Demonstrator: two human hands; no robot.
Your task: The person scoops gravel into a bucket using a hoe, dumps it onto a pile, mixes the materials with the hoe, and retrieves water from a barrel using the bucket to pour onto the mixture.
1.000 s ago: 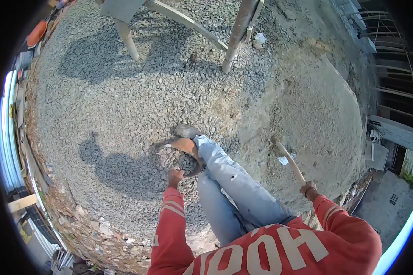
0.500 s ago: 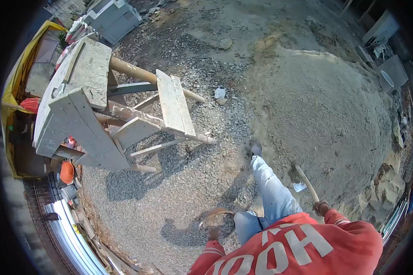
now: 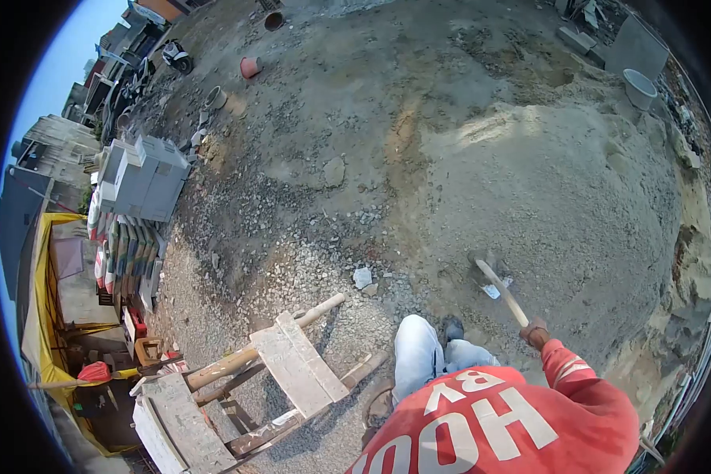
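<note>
My right hand point(image 3: 535, 333) is closed around the wooden handle point(image 3: 504, 294) of what looks like a hoe. Its dark head lies at the foot of a grey sand pile point(image 3: 553, 189), partly sunk so its shape is unclear. A small white scrap point(image 3: 491, 291) lies beside the handle. At my left side, a round brown-rimmed container point(image 3: 378, 406) shows partly past my leg. My left hand point(image 3: 369, 434) is at its near rim, shaded and mostly hidden by my red sleeve and body; its fingers appear closed on that rim.
A wooden trestle point(image 3: 302, 365) stands on gravel to my left. Farther off are stacked pale blocks point(image 3: 152, 178), bags point(image 3: 130, 245) and a yellow tarp point(image 3: 46, 308). An orange bucket point(image 3: 250, 67) lies ahead; a white tub point(image 3: 639, 88) sits beyond the sand.
My view has tilted up and forward, showing more of the yard. I have stepped closer to the sand, with the hoe still in my right hand and the container at my left.
</note>
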